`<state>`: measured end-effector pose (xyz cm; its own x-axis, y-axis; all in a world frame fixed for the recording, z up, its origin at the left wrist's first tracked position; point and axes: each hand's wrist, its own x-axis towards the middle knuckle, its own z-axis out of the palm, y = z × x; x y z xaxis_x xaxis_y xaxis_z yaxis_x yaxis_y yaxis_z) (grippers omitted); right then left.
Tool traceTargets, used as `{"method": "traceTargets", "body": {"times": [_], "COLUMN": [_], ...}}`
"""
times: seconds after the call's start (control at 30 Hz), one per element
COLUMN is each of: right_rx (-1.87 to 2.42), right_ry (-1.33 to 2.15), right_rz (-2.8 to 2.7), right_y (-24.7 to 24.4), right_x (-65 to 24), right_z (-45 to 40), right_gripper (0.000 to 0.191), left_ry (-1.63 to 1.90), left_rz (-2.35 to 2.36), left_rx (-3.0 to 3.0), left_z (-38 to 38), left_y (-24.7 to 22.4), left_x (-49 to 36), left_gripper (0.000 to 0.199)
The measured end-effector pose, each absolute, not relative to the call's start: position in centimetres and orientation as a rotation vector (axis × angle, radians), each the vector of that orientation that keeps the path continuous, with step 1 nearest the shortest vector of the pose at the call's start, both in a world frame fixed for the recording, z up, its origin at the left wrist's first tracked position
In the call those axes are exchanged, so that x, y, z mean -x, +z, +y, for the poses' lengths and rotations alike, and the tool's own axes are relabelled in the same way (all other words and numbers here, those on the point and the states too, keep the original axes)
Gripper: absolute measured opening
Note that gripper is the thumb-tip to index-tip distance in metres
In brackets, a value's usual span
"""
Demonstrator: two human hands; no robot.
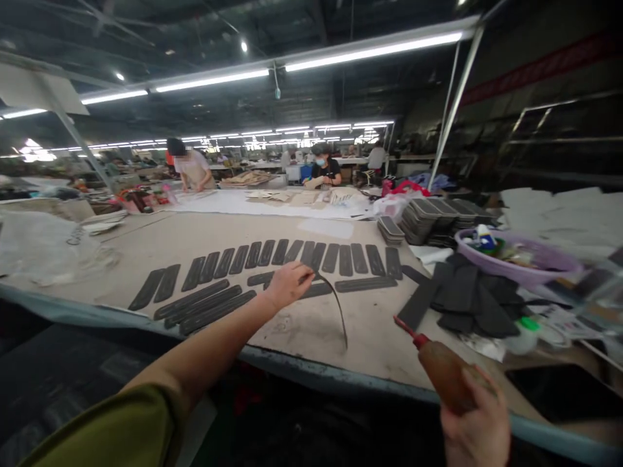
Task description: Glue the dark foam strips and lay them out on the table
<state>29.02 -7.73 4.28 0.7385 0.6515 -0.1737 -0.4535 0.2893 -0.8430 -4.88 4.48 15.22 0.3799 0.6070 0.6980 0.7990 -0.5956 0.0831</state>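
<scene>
My left hand pinches one end of a thin dark strip, which curves down to the right over the table. Beneath and behind that hand lie dark oblong pieces in a curved row, with longer dark pieces to the left. At the lower right my right hand is wrapped round the brown bottle-shaped handle of a tool. Its thin red tip points up and left, near a flat black piece.
The beige tabletop has a pale front edge. At right are black pieces, a purple basket, stacked dark pieces and a dark flat panel. A clear plastic bag lies left. People work beyond the table.
</scene>
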Motion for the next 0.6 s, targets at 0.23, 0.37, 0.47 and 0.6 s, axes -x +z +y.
{"method": "traceTargets", "body": {"times": [0.23,0.37,0.47,0.6], "right_rx": [1.003,0.986,0.957,0.983], "right_ry": [0.708,0.721,0.757,0.774], "right_rz": [-0.1,-0.127,-0.071,-0.043], "right_y": [4.5,4.7,5.1,5.7], "right_x": [-29.9,-30.3,-30.0,-29.1], "right_z": [-7.6,-7.9,-7.8,-7.5], "right_gripper": [0.039,0.035,0.037,0.04], "left_ry": [-1.1,-0.88,-0.586,-0.389], "left_rz": [-1.176,-1.196,-1.278,-1.342], "left_rx": [2.247,2.357,2.466,2.595], "left_z": [5.1,1.6,-1.5,-4.0], "left_y": [18.4,15.5,11.6,7.4], "left_x": [3.6,6.4,9.6,13.4], "left_gripper": [0.021,0.019,0.021,0.023]}}
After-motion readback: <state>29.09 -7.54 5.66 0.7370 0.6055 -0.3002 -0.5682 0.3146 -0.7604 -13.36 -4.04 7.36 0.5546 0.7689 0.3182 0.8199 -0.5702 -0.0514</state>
